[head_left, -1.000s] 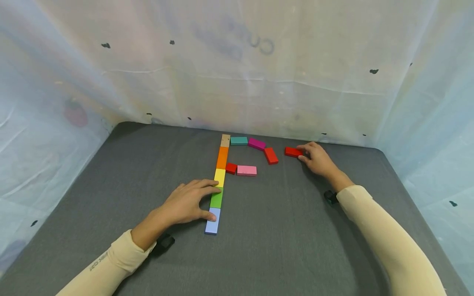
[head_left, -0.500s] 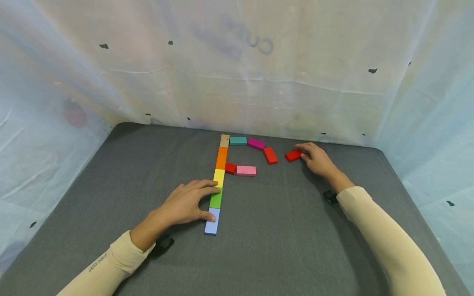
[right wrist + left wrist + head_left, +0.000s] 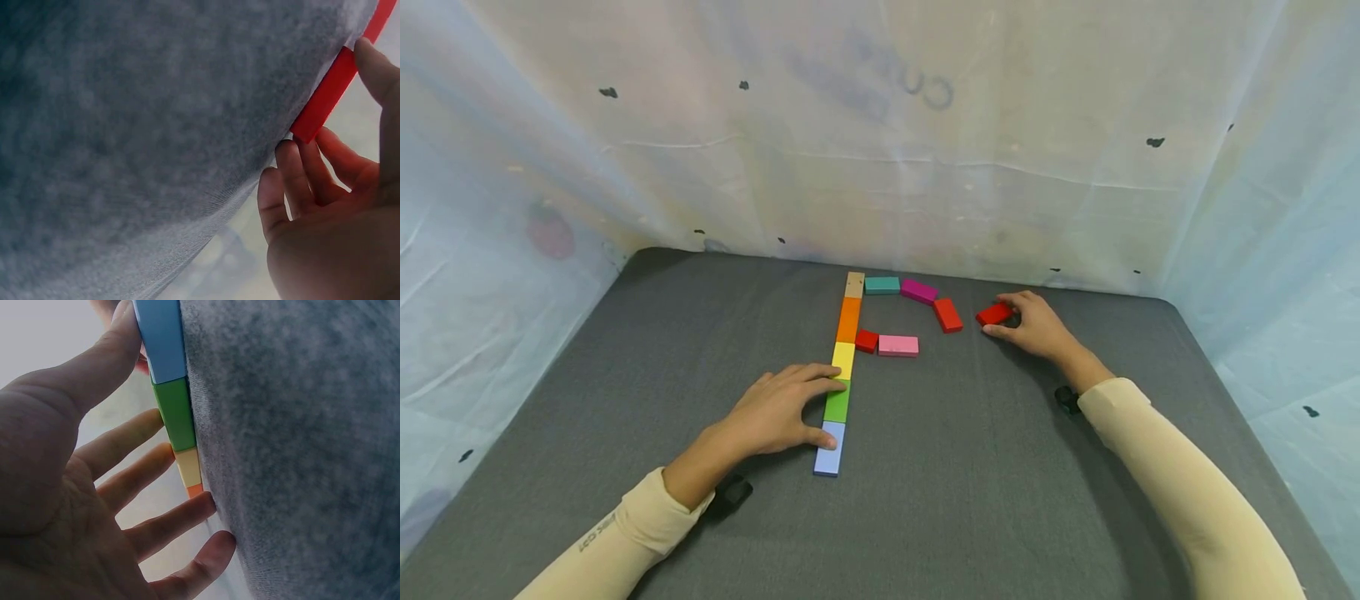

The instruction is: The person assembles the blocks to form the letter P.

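Flat coloured blocks lie end to end in a slanted line: light blue (image 3: 828, 461), green (image 3: 837, 408), yellow (image 3: 844, 357), orange (image 3: 848, 320) and tan (image 3: 854, 285). My left hand (image 3: 786, 408) rests along this line with its fingers spread. Its thumb lies on the light blue block and its fingertips reach the green and yellow ones. At the right, my right hand (image 3: 1037, 325) holds a red block (image 3: 992, 314) between thumb and fingers. In the right wrist view the thumb is at one end of that red block (image 3: 325, 94), with fingertips at the other.
From the tan block a curve runs right: teal (image 3: 882, 286), magenta (image 3: 919, 290) and red-orange (image 3: 948, 316) blocks. A small red block (image 3: 867, 341) and a pink block (image 3: 898, 346) extend right from the line. The grey cloth table (image 3: 925, 500) ends at a pale hanging curtain (image 3: 880, 183).
The red block at the right has turned, its left end swinging nearer. My right thumb has moved left around its near side. My left hand has stayed in place.
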The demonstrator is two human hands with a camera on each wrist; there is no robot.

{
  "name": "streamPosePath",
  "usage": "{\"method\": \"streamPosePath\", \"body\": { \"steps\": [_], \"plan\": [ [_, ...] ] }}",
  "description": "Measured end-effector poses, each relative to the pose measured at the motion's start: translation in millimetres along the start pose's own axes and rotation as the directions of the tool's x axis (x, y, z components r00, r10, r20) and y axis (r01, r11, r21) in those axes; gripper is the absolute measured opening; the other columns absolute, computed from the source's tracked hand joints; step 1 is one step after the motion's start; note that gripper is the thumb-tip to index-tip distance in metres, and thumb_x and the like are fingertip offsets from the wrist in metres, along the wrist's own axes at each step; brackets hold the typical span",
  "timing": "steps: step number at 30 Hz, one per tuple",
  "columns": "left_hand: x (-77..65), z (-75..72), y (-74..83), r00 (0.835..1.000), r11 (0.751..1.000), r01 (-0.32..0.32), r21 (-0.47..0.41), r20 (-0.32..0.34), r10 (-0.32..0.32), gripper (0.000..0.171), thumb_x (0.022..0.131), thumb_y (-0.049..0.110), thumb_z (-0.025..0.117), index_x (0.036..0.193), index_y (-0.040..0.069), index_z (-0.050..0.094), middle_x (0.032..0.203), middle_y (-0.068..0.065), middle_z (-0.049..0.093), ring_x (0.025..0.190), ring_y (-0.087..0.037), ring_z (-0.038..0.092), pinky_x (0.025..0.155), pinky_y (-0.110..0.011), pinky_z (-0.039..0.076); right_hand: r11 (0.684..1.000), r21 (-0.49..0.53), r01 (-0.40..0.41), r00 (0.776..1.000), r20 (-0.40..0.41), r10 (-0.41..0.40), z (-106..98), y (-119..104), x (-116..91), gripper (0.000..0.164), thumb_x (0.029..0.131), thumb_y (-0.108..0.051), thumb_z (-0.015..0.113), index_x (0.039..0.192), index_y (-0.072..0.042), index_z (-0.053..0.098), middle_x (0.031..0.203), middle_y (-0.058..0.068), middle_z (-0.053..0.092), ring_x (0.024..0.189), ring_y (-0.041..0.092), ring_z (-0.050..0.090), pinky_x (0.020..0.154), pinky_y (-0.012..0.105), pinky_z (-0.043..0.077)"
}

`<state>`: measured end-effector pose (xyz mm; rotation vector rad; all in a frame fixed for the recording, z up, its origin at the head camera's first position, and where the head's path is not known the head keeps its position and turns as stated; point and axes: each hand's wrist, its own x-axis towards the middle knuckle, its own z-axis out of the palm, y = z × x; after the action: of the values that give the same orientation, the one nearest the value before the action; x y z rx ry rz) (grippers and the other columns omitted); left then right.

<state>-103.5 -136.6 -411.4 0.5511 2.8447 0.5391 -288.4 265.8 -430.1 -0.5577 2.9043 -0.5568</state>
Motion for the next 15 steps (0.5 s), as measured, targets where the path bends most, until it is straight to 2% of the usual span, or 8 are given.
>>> {"method": "streamPosePath", "body": {
  "steps": [6, 9, 15],
  "plan": [
    [-0.1, 0.5, -1.1, 1.000, 1.000, 0.000, -0.002, 0.001, 0.000, 0.079, 0.070, 0.054, 0.084, 0.139, 0.027, 0.059, 0.155, 0.004, 0.044, 0.142, -0.030, 0.042, 0.106, -0.074, 0.032, 1.000, 0.004, -0.006, 1.000, 0.007, 0.006, 0.3, 1.1, 0.5, 0.075, 0.092, -0.043, 0.069, 0.148, -0.001, 0.043, 0.143, 0.029, 0.046, 0.132, 0.045, 0.042, 0.109, 0.062, 0.036],
    [-0.3, 0.5, -1.6, 1.000, 1.000, -0.001, -0.001, -0.001, 0.001, 0.079, 0.070, 0.054, 0.084, 0.139, 0.026, 0.059, 0.155, 0.003, 0.045, 0.142, -0.031, 0.042, 0.105, -0.075, 0.032, 1.000, 0.012, 0.016, 1.000, -0.002, -0.016, 0.1, 3.0, -0.3, 0.073, 0.092, -0.040, 0.071, 0.147, -0.001, 0.044, 0.141, 0.029, 0.047, 0.128, 0.044, 0.044, 0.107, 0.062, 0.037],
    [-0.7, 0.5, -1.6, 1.000, 1.000, -0.003, -0.001, -0.006, 0.003, 0.079, 0.070, 0.054, 0.085, 0.139, 0.026, 0.059, 0.155, 0.003, 0.045, 0.142, -0.031, 0.043, 0.105, -0.074, 0.033, 0.995, 0.048, 0.093, 0.995, -0.034, -0.091, -0.8, 7.2, -2.2, 0.055, 0.094, -0.024, 0.071, 0.141, -0.002, 0.053, 0.133, 0.027, 0.053, 0.115, 0.040, 0.051, 0.100, 0.058, 0.041]
  ]
}}
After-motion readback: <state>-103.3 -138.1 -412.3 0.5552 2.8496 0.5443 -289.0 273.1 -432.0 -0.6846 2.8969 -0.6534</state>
